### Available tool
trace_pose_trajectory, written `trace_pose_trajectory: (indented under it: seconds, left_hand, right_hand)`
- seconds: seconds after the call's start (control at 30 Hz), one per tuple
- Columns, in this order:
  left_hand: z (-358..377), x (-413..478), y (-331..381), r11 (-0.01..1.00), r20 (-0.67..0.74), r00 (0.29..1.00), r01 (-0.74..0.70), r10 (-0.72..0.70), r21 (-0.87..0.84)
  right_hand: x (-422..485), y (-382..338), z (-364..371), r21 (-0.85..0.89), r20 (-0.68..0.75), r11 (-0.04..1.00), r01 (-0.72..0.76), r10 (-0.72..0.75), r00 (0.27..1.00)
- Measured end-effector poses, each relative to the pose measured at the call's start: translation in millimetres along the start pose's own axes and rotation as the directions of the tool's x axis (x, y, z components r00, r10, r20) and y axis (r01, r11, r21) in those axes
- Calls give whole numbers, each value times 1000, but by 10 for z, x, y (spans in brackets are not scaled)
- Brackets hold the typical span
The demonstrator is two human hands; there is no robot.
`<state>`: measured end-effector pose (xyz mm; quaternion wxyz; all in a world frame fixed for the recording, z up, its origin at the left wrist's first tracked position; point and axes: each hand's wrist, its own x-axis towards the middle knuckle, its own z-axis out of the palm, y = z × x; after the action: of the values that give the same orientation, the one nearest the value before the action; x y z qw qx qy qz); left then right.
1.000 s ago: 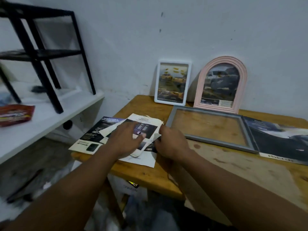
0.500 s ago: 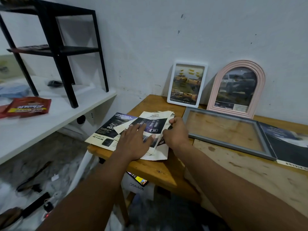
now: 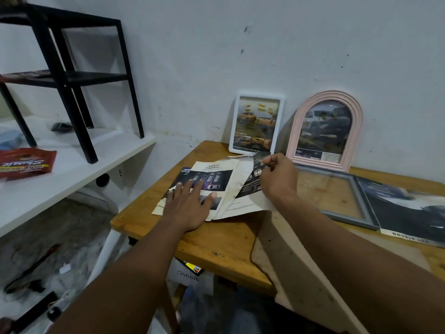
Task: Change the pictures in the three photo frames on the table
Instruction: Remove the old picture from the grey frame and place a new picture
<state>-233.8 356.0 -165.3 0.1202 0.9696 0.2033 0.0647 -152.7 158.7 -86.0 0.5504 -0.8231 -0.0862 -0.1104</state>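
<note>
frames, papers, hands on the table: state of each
white frame: upright against wall, picture in
pink arched frame: upright, picture in
grey frame: flat, empty
left hand: flat on paper stack
right hand: pinching lifted sheet

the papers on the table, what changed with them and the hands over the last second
The right hand has pinched the dark printed sheet by its far edge and is lifting it up off the pile, toward the grey frame. The left hand stays flat on the SAFETY sheet, holding the pile down. The white frame, pink arched frame and grey frame have not moved.
</note>
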Motion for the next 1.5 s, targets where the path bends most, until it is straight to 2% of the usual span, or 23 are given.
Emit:
trace_pose_trajectory:
  seconds: [0.2,0.3,0.37,0.43,0.5,0.57,0.67,0.97,1.03,1.17,1.23,1.3,1.4,1.43,1.5]
  left_hand:
    - [-24,89,73,998,80,996,24,-28,53]
    - [-115,171,206,996,27,998,49,-51,74]
    - [-165,214,381,998,-56,997,-47,50,51]
    - [-189,228,629,980,-71,978,-198,195,-34]
    - [-165,210,852,955,-34,960,-280,278,-99]
    - [-99,201,930,951,45,958,-275,284,-142]
    - [34,223,772,964,141,960,-222,243,-148]
    - [132,412,523,978,84,975,-199,204,-65]
    - [119,435,581,979,43,979,-199,200,-37]
    - [82,510,783,973,-169,961,-200,218,115]
    - [62,565,942,970,-216,946,-230,243,82]
    - [39,598,1145,954,-182,939,-298,292,-9]
    - [20,614,1419,929,2,936,-349,352,-124]
    - [36,621,1469,930,47,932,-355,361,-99]
    - [73,649,1481,934,46,933,-357,358,-21]
  right_hand:
    - [394,263,-523,-117,5,991,-61,62,998]
    - [435,315,-663,-112,34,992,-62,66,997]
    - [433,337,-667,-74,64,995,-61,66,996]
    - [387,368,-597,-13,119,994,-106,106,987]
    - [326,418,-463,35,194,984,-174,164,967]
    - [256,441,-326,56,236,978,-201,183,954]
    - [254,455,-252,39,190,990,-133,124,974]
    - [649,588,-886,-94,27,994,-46,49,998]
    - [759,678,-1151,-135,-5,989,-62,62,998]
    - [851,904,-1616,-312,-51,946,-84,71,996]
    - [865,1033,-1722,-368,-71,923,-112,92,993]
    - [863,1145,-1733,-395,-64,910,-128,112,992]
    - [863,1285,-1671,-438,-33,890,-129,127,991]
    - [856,1313,-1653,-467,-24,876,-118,121,992]
    - [850,1365,-1615,-539,12,839,-81,104,995]
